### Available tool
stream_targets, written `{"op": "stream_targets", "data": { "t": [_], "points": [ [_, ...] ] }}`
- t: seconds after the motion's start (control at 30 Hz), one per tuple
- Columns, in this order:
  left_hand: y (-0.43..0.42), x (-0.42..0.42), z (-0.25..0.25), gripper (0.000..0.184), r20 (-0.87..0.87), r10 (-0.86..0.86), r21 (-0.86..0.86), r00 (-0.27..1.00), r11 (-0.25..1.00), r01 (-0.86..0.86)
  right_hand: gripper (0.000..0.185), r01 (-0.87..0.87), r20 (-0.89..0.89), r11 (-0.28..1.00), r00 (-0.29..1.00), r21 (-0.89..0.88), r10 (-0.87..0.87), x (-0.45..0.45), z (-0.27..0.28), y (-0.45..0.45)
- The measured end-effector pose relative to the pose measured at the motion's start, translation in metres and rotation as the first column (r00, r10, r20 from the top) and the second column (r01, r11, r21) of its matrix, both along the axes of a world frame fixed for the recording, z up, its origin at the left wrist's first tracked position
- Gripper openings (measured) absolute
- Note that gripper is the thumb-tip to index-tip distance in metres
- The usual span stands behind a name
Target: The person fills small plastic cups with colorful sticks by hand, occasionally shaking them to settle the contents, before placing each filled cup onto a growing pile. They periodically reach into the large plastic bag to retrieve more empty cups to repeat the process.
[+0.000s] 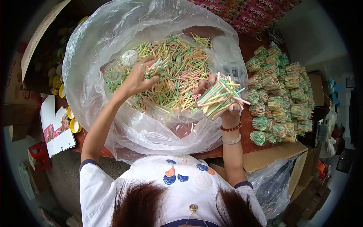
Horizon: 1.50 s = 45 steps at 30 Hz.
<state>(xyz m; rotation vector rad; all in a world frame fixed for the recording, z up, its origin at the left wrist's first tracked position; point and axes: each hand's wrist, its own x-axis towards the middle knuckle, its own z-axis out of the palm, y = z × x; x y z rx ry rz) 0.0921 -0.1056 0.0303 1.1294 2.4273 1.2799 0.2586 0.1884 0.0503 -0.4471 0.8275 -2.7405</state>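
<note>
Many thin pastel sticks (177, 72) in green, yellow, pink and orange lie loose in a large clear plastic bag (87, 56) spread open on the table. Above the pile, my left hand (145, 75) is closed round a small bunch of sticks (157, 67). My right hand (227, 108), at the bag's right side, holds a clear container (211, 109) crammed with sticks, which fan out of its mouth. Its fingers wrap round the container from behind and below. Near my left hand, a round clear object (129, 57) rests on the pile.
Stacked bundles of sticks (278, 94) stand right of the bag on the red-brown table (215, 152). Pink printed packets (257, 15) lie at the back. Yellow round lids (74, 125) and a white card (56, 128) are at the left. An open cardboard box (272, 155) sits at the lower right.
</note>
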Motion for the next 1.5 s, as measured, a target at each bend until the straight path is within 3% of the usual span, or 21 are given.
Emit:
{"op": "stream_targets", "data": {
  "t": [0.1,0.17,0.3,0.4,0.43,0.53,0.6,0.7,0.73,0.77,0.8,0.93,1.0,1.03,1.1,1.13,1.23,1.27,1.33,1.4,1.5],
  "points": [
    [-0.002,0.022,0.003,0.049,0.326,0.170,0.032,0.930,0.981,-0.191,0.119,-0.073,-0.017,0.994,0.997,-0.083,0.072,-0.006,0.004,-0.006],
    [-0.006,0.035,0.000,0.045,0.606,0.256,0.034,0.753,0.938,-0.346,0.129,-0.099,-0.032,0.990,0.995,-0.099,0.096,-0.007,0.008,-0.009],
    [-0.013,0.031,-0.038,0.042,0.895,-0.147,0.374,0.422,0.763,-0.527,0.139,0.000,-0.054,0.991,0.999,0.137,0.008,-0.003,0.017,-0.019],
    [0.008,0.057,0.030,0.039,0.888,-0.223,0.437,0.402,0.683,-0.586,0.139,0.007,-0.059,0.981,0.998,0.193,0.005,0.002,0.025,-0.025],
    [-0.004,0.044,0.006,0.048,0.861,-0.365,0.507,0.353,0.653,-0.562,0.145,-0.060,0.000,0.996,0.998,0.066,0.060,0.002,0.021,-0.024],
    [0.001,0.054,0.015,0.048,0.872,-0.275,0.487,0.406,0.584,-0.650,0.146,-0.104,-0.016,0.993,0.994,0.060,0.105,0.000,0.018,-0.023],
    [0.003,0.058,0.028,0.042,0.798,-0.423,0.603,0.429,0.559,-0.569,0.147,-0.131,0.034,0.980,0.991,0.149,0.127,-0.002,0.024,-0.021],
    [0.002,0.059,0.034,0.034,0.721,-0.496,0.693,0.484,0.522,-0.497,0.117,0.036,-0.284,0.948,0.957,0.318,0.059,-0.008,0.024,-0.026],
    [0.000,0.056,0.029,0.031,0.704,-0.493,0.710,0.512,0.506,-0.490,0.097,-0.232,0.166,0.973,0.959,0.004,0.228,-0.022,0.017,-0.016],
    [-0.001,0.053,0.026,0.030,0.713,-0.446,0.699,0.541,0.519,-0.493,0.092,-0.055,0.071,0.945,0.997,0.321,0.034,-0.020,0.014,-0.015],
    [-0.001,0.051,0.029,0.030,0.743,-0.401,0.666,0.535,0.513,-0.541,0.090,0.147,-0.078,0.798,0.989,0.584,-0.126,-0.017,0.011,-0.015],
    [-0.002,0.052,0.045,0.041,0.774,-0.173,0.571,0.608,0.606,-0.554,0.081,0.434,-0.105,0.686,0.878,0.584,-0.466,-0.021,0.018,-0.020],
    [0.005,0.055,0.049,0.047,0.752,-0.095,0.567,0.652,0.597,-0.567,0.085,0.441,-0.343,0.248,0.870,0.863,-0.354,-0.030,0.000,-0.019],
    [0.009,0.056,0.048,0.047,0.749,-0.081,0.562,0.657,0.601,-0.568,0.086,0.401,-0.202,0.548,0.899,0.734,-0.388,-0.025,0.003,-0.021],
    [0.016,0.052,0.046,0.048,0.736,-0.054,0.564,0.674,0.601,-0.567,0.085,0.465,-0.107,0.628,0.847,0.624,-0.521,-0.028,0.013,-0.022],
    [0.019,0.052,0.047,0.047,0.736,-0.141,0.605,0.663,0.577,-0.549,0.081,0.495,-0.188,0.519,0.824,0.696,-0.534,-0.029,0.015,-0.029],
    [0.036,0.051,0.052,0.044,0.787,-0.188,0.560,0.588,0.617,-0.553,0.081,0.436,-0.157,0.518,0.854,0.736,-0.496,-0.031,-0.013,-0.028],
    [0.042,0.048,0.050,0.044,0.788,-0.219,0.570,0.575,0.614,-0.546,0.079,0.506,-0.319,0.313,0.810,0.804,-0.492,-0.036,-0.023,-0.030],
    [0.055,0.051,0.052,0.041,0.781,-0.233,0.578,0.580,0.622,-0.528,0.075,0.527,-0.427,0.134,0.792,0.840,-0.436,-0.035,-0.027,-0.034],
    [0.068,0.064,0.069,0.038,0.817,-0.170,0.522,0.550,0.622,-0.583,0.071,0.586,-0.364,0.417,0.786,0.694,-0.499,-0.030,-0.024,-0.041],
    [0.077,0.060,0.059,0.036,0.690,-0.297,0.655,0.661,0.646,-0.393,0.083,0.655,-0.478,0.320,0.735,0.685,-0.482,-0.032,-0.022,-0.043]
  ]
}}
